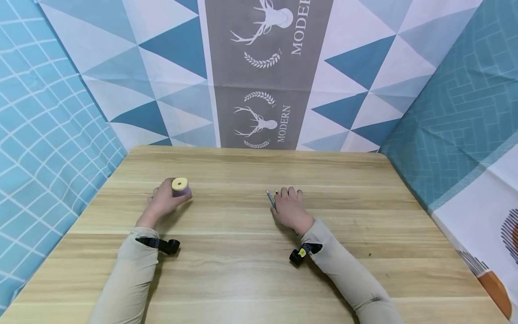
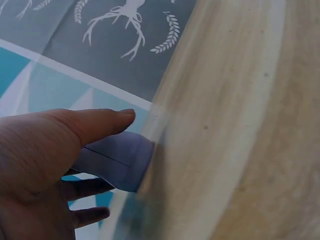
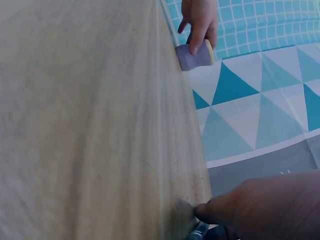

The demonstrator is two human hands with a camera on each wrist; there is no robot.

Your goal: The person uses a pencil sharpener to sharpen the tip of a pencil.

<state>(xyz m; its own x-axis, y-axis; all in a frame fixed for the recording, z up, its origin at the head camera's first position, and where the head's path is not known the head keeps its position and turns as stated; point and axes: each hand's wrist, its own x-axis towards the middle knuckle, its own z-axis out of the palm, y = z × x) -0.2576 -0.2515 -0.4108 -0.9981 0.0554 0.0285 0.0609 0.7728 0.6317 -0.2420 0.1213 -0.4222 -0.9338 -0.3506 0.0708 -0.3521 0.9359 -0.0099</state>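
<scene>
On the left of the table, my left hand (image 1: 162,199) grips a pencil sharpener (image 1: 180,187) with a purple, waisted body and a yellow top that has a small dark hole. It stands upright with its base at the tabletop, and in the left wrist view my thumb (image 2: 107,124) lies along its purple side. To the right of centre, my right hand (image 1: 290,210) is low over the wood, fingers bent over pencils. A blue-green pencil (image 1: 270,198) slants out from beneath it, and a second pencil tip (image 1: 276,191) shows beside the fingers. My palm hides most of both.
The wooden table (image 1: 226,270) ends at the back against a patterned cloth (image 1: 259,76). Cloths also hang at the left and right sides. Small dark specks lie on the wood at the right. Each wrist carries a black camera (image 1: 171,246) on a strap.
</scene>
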